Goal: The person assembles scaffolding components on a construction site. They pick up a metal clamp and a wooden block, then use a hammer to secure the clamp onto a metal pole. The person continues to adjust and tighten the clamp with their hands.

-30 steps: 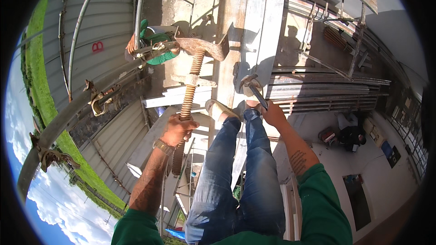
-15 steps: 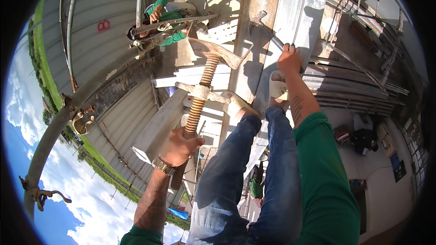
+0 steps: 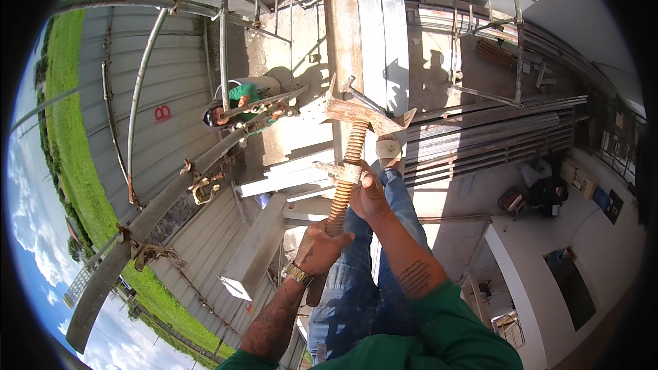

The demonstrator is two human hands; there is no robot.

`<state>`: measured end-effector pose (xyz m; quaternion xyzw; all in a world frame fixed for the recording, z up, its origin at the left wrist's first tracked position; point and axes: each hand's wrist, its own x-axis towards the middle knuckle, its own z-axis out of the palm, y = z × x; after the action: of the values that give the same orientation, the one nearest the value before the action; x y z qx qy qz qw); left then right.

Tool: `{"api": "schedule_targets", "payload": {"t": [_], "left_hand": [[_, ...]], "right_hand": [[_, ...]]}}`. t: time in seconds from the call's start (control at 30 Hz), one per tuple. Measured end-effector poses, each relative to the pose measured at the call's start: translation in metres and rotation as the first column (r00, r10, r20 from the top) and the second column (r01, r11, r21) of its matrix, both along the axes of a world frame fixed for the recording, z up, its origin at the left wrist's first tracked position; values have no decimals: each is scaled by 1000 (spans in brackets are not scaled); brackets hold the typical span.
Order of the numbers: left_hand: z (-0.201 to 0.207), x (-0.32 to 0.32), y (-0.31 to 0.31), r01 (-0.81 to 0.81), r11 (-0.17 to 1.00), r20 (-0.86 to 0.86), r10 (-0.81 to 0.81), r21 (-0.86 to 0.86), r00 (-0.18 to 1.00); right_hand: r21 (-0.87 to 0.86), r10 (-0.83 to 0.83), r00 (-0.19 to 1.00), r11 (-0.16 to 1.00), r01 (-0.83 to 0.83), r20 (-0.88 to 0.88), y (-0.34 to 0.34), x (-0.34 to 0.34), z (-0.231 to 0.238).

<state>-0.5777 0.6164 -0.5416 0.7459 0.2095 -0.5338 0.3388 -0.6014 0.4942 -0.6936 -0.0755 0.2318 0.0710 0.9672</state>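
A rusty scaffold screw jack (image 3: 356, 142) with a U-shaped head plate (image 3: 367, 115) tilts up and away in front of me. My left hand (image 3: 321, 247), a metal watch at its wrist, is wrapped round the threaded rod below the nut. At the winged nut (image 3: 348, 172), my right hand (image 3: 371, 197) closes on its right wing; some of those fingers are hidden. Past the head plate a hammer (image 3: 369, 101) lies on the metal planks (image 3: 371, 27), partly covered by the plate.
A thick curved pipe (image 3: 164, 212) with clamps runs along the left. Beyond it, a person in green (image 3: 247, 92) is among scaffold tubes. Stacked metal lengths (image 3: 493, 130) lie at right; another person (image 3: 548, 195) is low down there. A pale beam (image 3: 253, 247) sits left of my legs.
My right hand has let go of the hammer, which now lies on the planks, and has come to the jack's nut. The jack has shifted right, and the view has turned.
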Motion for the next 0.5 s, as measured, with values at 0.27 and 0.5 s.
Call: {"api": "schedule_targets", "payload": {"t": [0.27,0.5], "left_hand": [[84,-1,11,-73,993,18,75,-96,997],[141,-16,43,-486,663,-541,144,-569,829]], "right_hand": [[229,-49,956,966,119,-290,6,27,125],[835,-352,933,489,253,-76,52,17,182]]}}
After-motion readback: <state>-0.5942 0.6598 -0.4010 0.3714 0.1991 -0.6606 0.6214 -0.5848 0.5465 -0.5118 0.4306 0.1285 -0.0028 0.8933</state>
